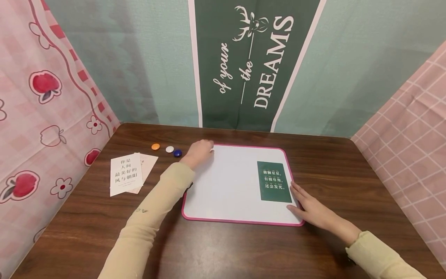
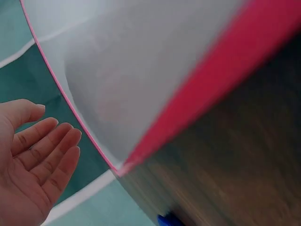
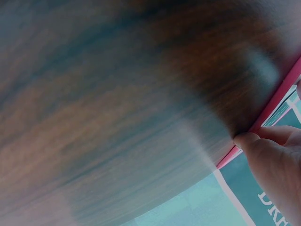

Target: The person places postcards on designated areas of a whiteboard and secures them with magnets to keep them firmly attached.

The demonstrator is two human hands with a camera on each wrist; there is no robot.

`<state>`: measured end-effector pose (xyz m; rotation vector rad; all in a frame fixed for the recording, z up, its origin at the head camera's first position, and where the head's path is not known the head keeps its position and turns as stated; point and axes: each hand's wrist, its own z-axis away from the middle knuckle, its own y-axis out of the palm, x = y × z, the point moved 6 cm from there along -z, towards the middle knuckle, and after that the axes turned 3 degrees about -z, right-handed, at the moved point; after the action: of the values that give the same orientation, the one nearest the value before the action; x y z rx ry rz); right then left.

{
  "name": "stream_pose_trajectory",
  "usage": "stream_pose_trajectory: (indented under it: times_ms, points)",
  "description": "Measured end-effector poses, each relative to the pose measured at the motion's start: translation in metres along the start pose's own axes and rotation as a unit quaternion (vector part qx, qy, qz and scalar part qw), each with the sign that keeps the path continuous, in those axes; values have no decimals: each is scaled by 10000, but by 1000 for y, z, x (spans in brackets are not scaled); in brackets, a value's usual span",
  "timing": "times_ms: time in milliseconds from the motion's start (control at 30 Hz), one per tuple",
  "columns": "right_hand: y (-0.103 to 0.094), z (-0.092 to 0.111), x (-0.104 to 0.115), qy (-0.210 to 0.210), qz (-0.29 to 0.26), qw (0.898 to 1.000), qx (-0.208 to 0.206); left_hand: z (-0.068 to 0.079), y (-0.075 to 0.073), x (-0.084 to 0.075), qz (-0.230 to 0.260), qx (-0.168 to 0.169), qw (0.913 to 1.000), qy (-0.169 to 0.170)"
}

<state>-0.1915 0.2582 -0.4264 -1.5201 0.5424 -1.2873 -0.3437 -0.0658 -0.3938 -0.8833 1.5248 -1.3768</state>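
Observation:
A whiteboard (image 1: 223, 186) with a pink frame lies on the table, and a green card (image 1: 274, 182) with white Chinese characters is on its right part. My left hand (image 1: 201, 152) is at the board's far left corner. In the left wrist view its fingers (image 2: 49, 146) are loosely bent, palm showing, apart from the pink edge. At the board's right edge, my right hand (image 1: 311, 207) rests with fingers extended and thumb near the card's lower corner. The right wrist view shows that hand (image 3: 277, 160) touching the pink rim from the side.
Left of the board, a white card (image 1: 126, 175) with dark characters overlaps a pinkish card (image 1: 148, 167). Small orange (image 1: 155, 147), white (image 1: 169, 149) and blue (image 1: 177, 153) round discs sit behind them, near my left wrist. Curtains surround the brown table (image 1: 216, 248) on three sides.

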Motion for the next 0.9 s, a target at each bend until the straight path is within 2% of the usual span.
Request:
stream_pose_trajectory:
  times_ms: [200,400,633,900]
  points:
    - [0,0,1,-8,-12,10000,8,5,-4,17,119,-50,9995,-282]
    - [-1,0,1,-13,-15,10000,8,8,-4,32,186,-214,9989,-364]
    - [0,0,0,-29,-10,10000,-3,12,-2,48,321,-158,9975,-605]
    - [1,0,0,-29,30,10000,-1,14,-5,63,357,-328,9968,-633]
